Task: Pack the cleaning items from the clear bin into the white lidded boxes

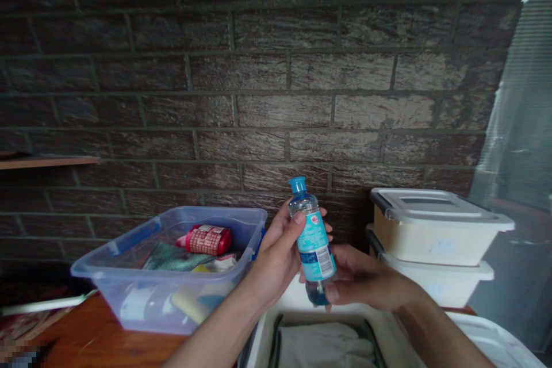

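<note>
A clear plastic bottle with a blue cap and a turquoise label is held up in both hands, leaning slightly to the left. Around its upper half wraps my left hand, thumb across the front of the label. My right hand grips the bottle near its base, thumb in front and fingers behind. A barcode on the label faces me. Below the hands is an open white bin with folded grey cloth inside.
Left, a translucent bluish tub holds a red bottle and cloths on a wooden table. Two lidded white boxes are stacked at right, with a white lid below. A brick wall rises behind; a shelf juts at left.
</note>
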Motion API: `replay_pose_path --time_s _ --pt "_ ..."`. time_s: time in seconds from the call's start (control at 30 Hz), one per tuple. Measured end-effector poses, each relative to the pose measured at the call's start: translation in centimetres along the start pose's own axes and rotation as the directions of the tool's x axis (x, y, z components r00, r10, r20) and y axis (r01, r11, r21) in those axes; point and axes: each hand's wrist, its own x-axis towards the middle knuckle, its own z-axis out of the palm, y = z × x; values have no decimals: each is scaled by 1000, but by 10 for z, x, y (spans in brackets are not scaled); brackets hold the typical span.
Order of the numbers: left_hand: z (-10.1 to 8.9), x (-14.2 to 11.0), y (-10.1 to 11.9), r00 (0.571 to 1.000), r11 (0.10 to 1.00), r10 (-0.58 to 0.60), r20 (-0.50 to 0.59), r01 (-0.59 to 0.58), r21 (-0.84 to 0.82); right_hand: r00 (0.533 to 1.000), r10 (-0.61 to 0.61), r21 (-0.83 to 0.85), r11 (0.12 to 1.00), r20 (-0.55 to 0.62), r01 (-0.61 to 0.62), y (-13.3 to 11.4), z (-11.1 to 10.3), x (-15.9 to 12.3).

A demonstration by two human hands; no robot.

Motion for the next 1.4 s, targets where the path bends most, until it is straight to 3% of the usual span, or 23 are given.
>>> replay_pose_path --time_s 0.1,0.23,0.37,0.6,0.87,1.17,1.4 --pt "1 0 2 999 1000 7 31 -7 5 999 31 45 998 29 -32 -2 -1 -2" --pt "-1 4 1 1000 998 28 -10 -27 52 997 -12 75 997 -73 17 2 3 4" --pt "-3 5 -3 998 989 57 -32 -52 135 993 -60 28 998 -103 63 4 6 9" --pt "-2 2 1 999 997 35 7 -35 62 998 54 58 997 -27 -52 5 -2 -1" --pt "-6 6 -6 994 967 102 -24 -94 236 995 -64 4 998 -77 65 7 3 10" --pt "-3 4 0 999 996 21 29 -23 81 999 20 65 998 -44 -17 4 -3 0" --pt "-6 6 -2 1000 990 17 -20 -14 139 991 -77 14 997 -106 79 6 2 8"
